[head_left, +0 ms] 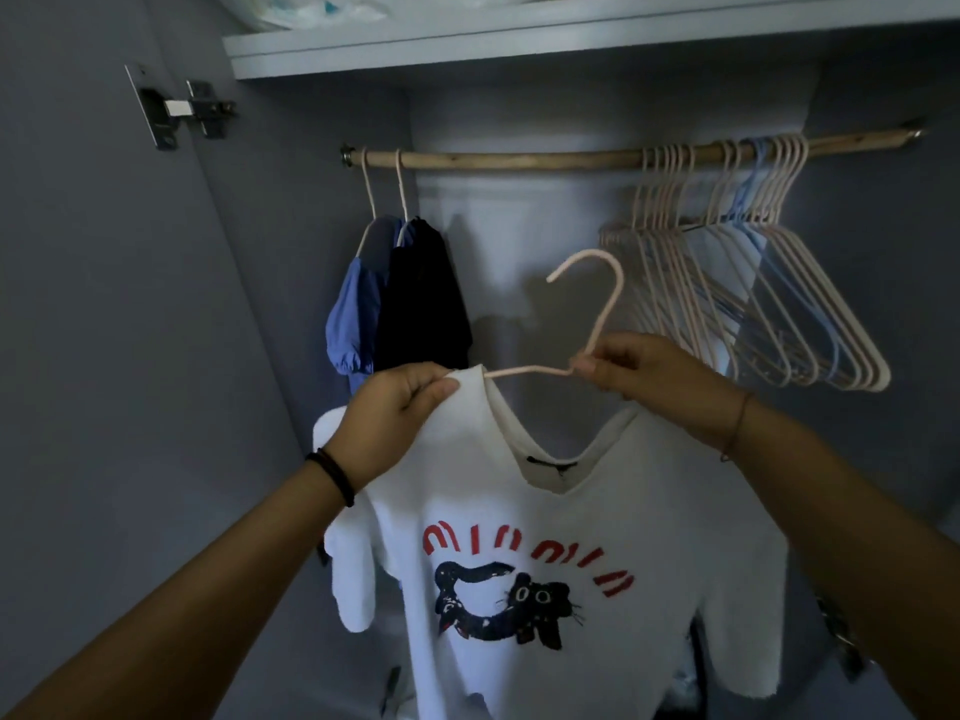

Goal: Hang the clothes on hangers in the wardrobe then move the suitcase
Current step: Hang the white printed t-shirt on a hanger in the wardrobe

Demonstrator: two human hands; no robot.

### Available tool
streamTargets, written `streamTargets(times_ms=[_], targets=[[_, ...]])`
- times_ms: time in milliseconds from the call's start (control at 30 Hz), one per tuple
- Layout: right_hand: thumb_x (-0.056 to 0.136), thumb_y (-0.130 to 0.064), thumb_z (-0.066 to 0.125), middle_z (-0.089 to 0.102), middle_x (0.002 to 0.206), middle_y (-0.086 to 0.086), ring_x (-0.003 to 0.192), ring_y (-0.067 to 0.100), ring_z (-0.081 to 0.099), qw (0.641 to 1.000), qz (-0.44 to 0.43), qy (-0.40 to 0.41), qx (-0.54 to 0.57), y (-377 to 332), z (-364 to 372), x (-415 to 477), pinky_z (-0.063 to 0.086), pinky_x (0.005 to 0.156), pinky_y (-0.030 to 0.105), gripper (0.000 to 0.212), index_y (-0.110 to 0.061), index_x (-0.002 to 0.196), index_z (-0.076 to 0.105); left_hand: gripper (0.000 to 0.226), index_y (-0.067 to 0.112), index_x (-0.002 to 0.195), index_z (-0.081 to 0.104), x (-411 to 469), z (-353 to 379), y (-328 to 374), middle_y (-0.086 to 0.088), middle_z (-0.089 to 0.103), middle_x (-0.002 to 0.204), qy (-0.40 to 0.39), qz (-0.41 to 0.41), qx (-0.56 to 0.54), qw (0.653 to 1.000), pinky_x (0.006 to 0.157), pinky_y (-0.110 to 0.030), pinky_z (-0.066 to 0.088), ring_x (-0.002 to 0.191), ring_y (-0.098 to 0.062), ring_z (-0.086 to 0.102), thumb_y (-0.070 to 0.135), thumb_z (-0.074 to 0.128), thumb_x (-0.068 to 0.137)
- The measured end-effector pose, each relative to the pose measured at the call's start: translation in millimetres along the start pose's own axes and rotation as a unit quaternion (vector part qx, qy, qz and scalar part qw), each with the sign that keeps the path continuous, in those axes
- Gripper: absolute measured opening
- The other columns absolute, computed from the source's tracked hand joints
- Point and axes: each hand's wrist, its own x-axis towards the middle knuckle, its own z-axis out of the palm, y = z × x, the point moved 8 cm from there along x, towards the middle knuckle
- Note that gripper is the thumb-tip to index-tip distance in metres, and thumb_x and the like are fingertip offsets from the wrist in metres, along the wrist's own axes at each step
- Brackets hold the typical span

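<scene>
White shirt [467, 491] on pink hanger [609, 309] in both hands [395, 407] [641, 371], below rail [519, 159].

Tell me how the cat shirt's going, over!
Both busy: left hand pinches white shirt shoulder, right hand pinches pink hanger neck. Hanger in collar, not yet on rail. Rail middle bare, nothing blocking.

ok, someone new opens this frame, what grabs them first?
The white T-shirt with red letters and a dark cat print fills centre-bottom, its shoulder gripped by the left hand while the right hand pinches the pink hanger going into its collar. Behind, on the wooden rail, a blue garment and a black garment hang at left and a bunch of empty hangers at right.
</scene>
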Motion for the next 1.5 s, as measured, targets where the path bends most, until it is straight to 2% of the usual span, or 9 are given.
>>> streamTargets(times_ms=[100, 233, 433, 800, 1000, 1100, 1200, 1300, 1500], targets=[[0.091, -0.035, 0.051, 0.066, 0.100, -0.003, 0.094, 0.004, 0.061, 0.995, 0.001, -0.012, -0.101, 27, -18, -11, 0.042, 0.077, 0.013, 0.027, -0.017, 0.105, 0.067, 0.018, 0.021, 0.079, 0.063, -1, -20, -14, 0.010, 0.062, 0.071, 0.037, -0.035, -0.009, 0.999, 0.069, -0.013, 0.041, 0.069, -0.001, 0.055, 0.022, 0.055, 0.094], [0.068, -0.084, 0.042, 0.065, 0.081, 0.015, 0.070, 0.013, 0.059, 0.989, 0.025, 0.060, -0.130, 64, -40, -32, 0.044, 0.068, 0.019, 0.083, -0.005, 0.079, 0.068, 0.018, 0.012, 0.081, 0.067, -6, -48, -29, 0.009, 0.066, 0.072, 0.079, -0.070, -0.040, 0.994, 0.067, -0.010, 0.042, 0.067, 0.002, 0.056, 0.016, 0.055, 0.093], [0.083, -0.048, 0.062, 0.069, 0.077, -0.018, 0.071, -0.004, 0.059, 0.990, 0.020, 0.115, -0.080, 67, -59, -42, 0.042, 0.068, 0.006, 0.017, -0.037, 0.073, 0.070, 0.022, 0.002, 0.081, 0.069, -15, -60, -38, 0.007, 0.067, 0.072, 0.089, -0.102, -0.103, 0.985, 0.071, -0.017, 0.049, 0.067, -0.001, 0.059, 0.015, 0.055, 0.093], [0.061, -0.080, 0.053, 0.055, 0.057, 0.015, 0.052, 0.016, 0.054, 0.991, 0.006, 0.074, -0.109, 48, -50, -47, 0.043, 0.056, 0.026, 0.085, 0.005, 0.060, 0.059, 0.066, -0.013, 0.085, 0.062, -21, -38, -54, -0.012, 0.055, 0.074, -0.023, -0.114, -0.114, 0.987, 0.071, -0.032, 0.043, 0.072, -0.019, 0.049, 0.053, 0.061, 0.083], [0.062, -0.078, 0.060, 0.054, 0.057, 0.016, 0.056, 0.027, 0.052, 0.990, 0.055, 0.085, -0.095, 50, -56, -66, 0.040, 0.054, 0.017, 0.078, 0.000, 0.059, 0.061, 0.019, 0.022, 0.101, 0.066, -18, -18, -37, 0.002, 0.062, 0.104, 0.076, -0.102, -0.026, 0.992, 0.085, -0.014, 0.042, 0.093, 0.000, 0.057, 0.031, 0.063, 0.085], [0.048, -0.091, 0.051, 0.058, 0.066, 0.026, 0.061, 0.031, 0.057, 0.989, 0.098, 0.076, -0.076, 49, -58, -81, 0.042, 0.060, 0.026, 0.102, 0.009, 0.068, 0.063, 0.014, 0.020, 0.089, 0.066, -16, 7, -17, 0.001, 0.066, 0.090, 0.106, -0.133, -0.161, 0.972, 0.078, -0.013, 0.045, 0.081, 0.002, 0.059, 0.029, 0.056, 0.091], [0.067, -0.069, 0.054, 0.060, 0.073, 0.028, 0.074, 0.038, 0.061, 0.985, 0.145, 0.077, -0.061, 46, -51, -92, 0.042, 0.064, 0.030, 0.079, 0.010, 0.072, 0.063, 0.036, 0.012, 0.099, 0.070, -15, 65, 12, -0.004, 0.072, 0.092, -0.033, -0.192, -0.281, 0.940, 0.078, -0.021, 0.051, 0.085, -0.013, 0.066, 0.035, 0.042, 0.097], [0.055, -0.087, 0.051, 0.065, 0.068, 0.013, 0.065, 0.018, 0.064, 0.984, 0.165, 0.047, -0.042, 41, -35, -96, 0.045, 0.062, 0.026, 0.087, -0.002, 0.066, 0.066, 0.038, 0.009, 0.106, 0.067, -9, 111, 46, -0.006, 0.071, 0.102, -0.107, -0.221, -0.352, 0.903, 0.087, -0.023, 0.053, 0.095, -0.017, 0.066, 0.037, 0.042, 0.098], [0.092, -0.024, 0.050, 0.069, 0.075, 0.004, 0.059, 0.004, 0.066, 0.976, 0.209, -0.039, 0.038, 39, -7, -106, 0.049, 0.049, 0.012, 0.021, -0.013, 0.086, 0.067, 0.033, 0.018, 0.061, 0.057, 6, 131, 80, 0.012, 0.053, 0.050, -0.037, -0.223, -0.349, 0.910, 0.057, -0.012, 0.041, 0.049, 0.002, 0.050, 0.028, 0.059, 0.092]])
